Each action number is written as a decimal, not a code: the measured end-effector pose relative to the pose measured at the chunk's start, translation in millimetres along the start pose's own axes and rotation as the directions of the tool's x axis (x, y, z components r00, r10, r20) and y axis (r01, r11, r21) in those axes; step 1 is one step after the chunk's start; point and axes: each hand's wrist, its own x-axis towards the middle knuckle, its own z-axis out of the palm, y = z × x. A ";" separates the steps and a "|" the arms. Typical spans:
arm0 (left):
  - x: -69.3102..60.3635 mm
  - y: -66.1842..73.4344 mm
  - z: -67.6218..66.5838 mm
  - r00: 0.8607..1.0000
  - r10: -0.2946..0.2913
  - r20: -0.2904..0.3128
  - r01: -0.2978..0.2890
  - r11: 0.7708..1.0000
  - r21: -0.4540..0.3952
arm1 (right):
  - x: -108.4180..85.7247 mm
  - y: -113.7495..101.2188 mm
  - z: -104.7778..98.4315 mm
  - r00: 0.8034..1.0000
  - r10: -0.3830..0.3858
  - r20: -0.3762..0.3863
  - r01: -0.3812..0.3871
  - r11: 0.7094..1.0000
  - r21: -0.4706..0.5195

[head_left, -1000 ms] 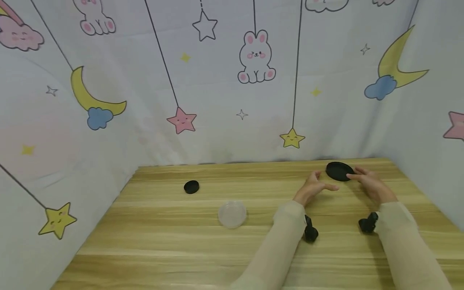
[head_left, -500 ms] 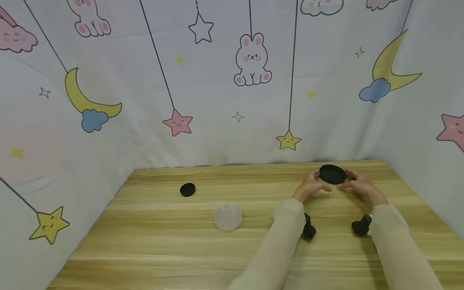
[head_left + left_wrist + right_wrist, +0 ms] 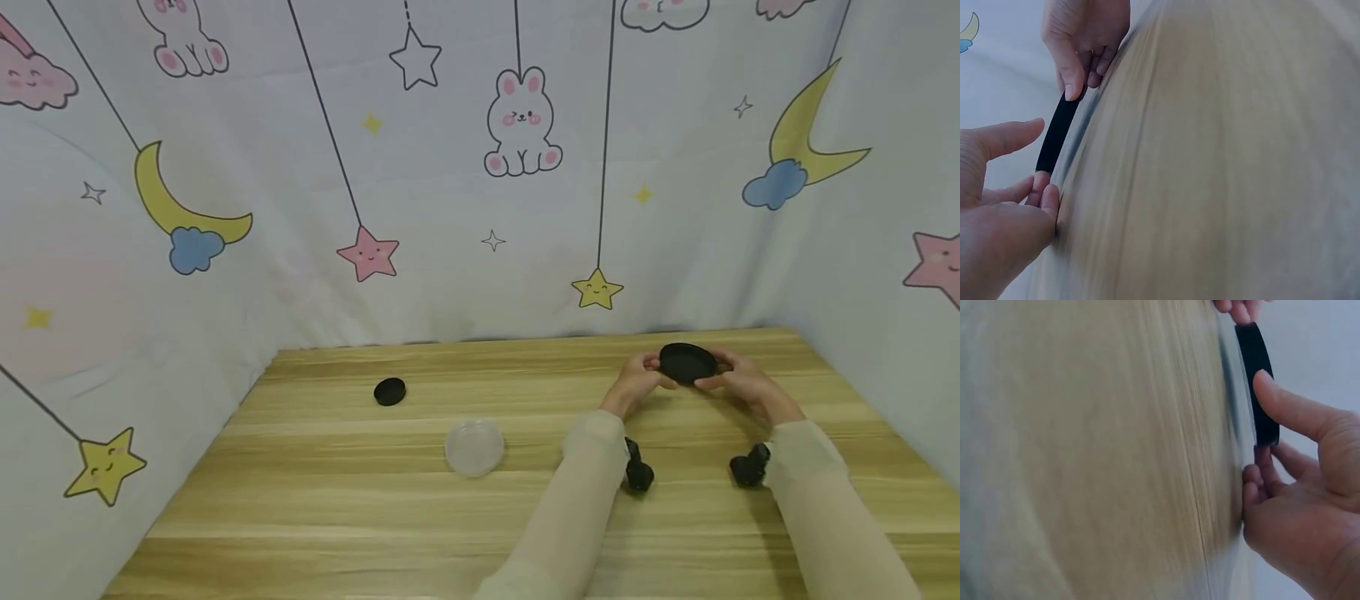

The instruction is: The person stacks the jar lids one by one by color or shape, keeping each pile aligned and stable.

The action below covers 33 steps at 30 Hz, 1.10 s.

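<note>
1. By my reading, the step in hand is gripping the black dish from both sides; it looks just clear of the table.
2. The left hand curls its fingers at the dish's left edge, thumb apart from the rim; the right hand pinches the opposite edge, thumb on the rim.
3. The next move probably calls for even, level pressure.
4. Counted: one black dish; one small black cap, well to its left; one clear lid, to its near left; two hands.
</note>
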 end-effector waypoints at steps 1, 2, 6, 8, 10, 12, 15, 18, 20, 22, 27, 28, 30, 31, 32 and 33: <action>0.1 -0.3 -0.7 1.000 0.009 -0.001 -0.009 1.000 -0.001 | -0.7 -0.6 0.2 1.000 0.000 0.004 0.000 1.000 -0.001; 0.2 -0.6 -1.5 1.000 0.016 -0.002 -0.016 1.000 0.000 | -1.7 -1.2 0.3 1.000 -0.001 0.005 0.001 1.000 -0.005; -0.9 -0.8 -5.2 0.999 0.043 -0.009 -0.043 0.999 0.000 | -6.3 -5.3 1.9 1.000 -0.018 0.005 0.018 1.000 -0.011; -2.4 0.4 -7.5 0.999 0.050 -0.017 -0.050 0.999 0.002 | -9.6 -8.6 2.8 1.000 -0.031 0.001 0.031 0.999 -0.013; -4.6 2.2 -9.6 0.998 0.050 -0.026 -0.050 0.999 0.010 | -13.0 -12.4 3.6 0.999 -0.045 0.005 0.045 0.999 -0.007; -6.5 3.7 -12.3 0.998 0.047 -0.031 -0.047 0.999 0.024 | -16.1 -16.2 4.8 0.999 -0.049 0.012 0.049 0.999 0.000; -9.7 5.2 -17.5 0.999 0.044 -0.027 -0.043 0.999 0.033 | -19.4 -20.8 7.1 0.998 -0.059 0.022 0.058 0.998 0.012; -12.3 6.0 -22.6 0.998 0.056 -0.016 -0.055 0.998 0.032 | -22.1 -23.6 9.7 0.997 -0.071 0.022 0.071 0.997 0.011; -13.6 6.9 -26.3 0.997 0.074 -0.004 -0.074 0.997 0.026 | -22.9 -25.6 11.3 0.996 -0.084 0.022 0.084 0.996 0.007; -14.9 8.3 -29.1 0.995 0.101 0.009 -0.101 0.995 0.017 | -24.6 -27.3 12.1 0.995 -0.096 0.023 0.095 0.995 0.008; -20.6 13.6 -35.4 0.987 0.160 0.035 -0.160 0.987 0.006 | -30.3 -32.5 13.5 0.992 -0.126 0.030 0.125 0.992 0.016; -22.1 14.8 -37.1 0.985 0.167 0.036 -0.168 0.986 0.004 | -31.0 -33.7 14.3 0.990 -0.134 0.031 0.134 0.991 0.017; -25.9 16.8 -41.9 0.982 0.184 0.041 -0.184 0.983 0.009 | -32.8 -37.1 17.3 0.988 -0.149 0.031 0.149 0.989 0.020; -27.7 17.4 -44.8 0.981 0.191 0.047 -0.191 0.981 0.015 | -33.5 -38.8 18.8 0.987 -0.157 0.031 0.157 0.987 0.019; -29.5 18.1 -47.9 0.979 0.199 0.053 -0.200 0.980 0.019 | -34.2 -40.6 21.0 0.986 -0.164 0.032 0.163 0.986 0.021; -31.4 18.7 -51.1 0.977 0.205 0.062 -0.207 0.978 0.023 | -35.1 -42.6 23.2 0.985 -0.169 0.030 0.168 0.986 0.018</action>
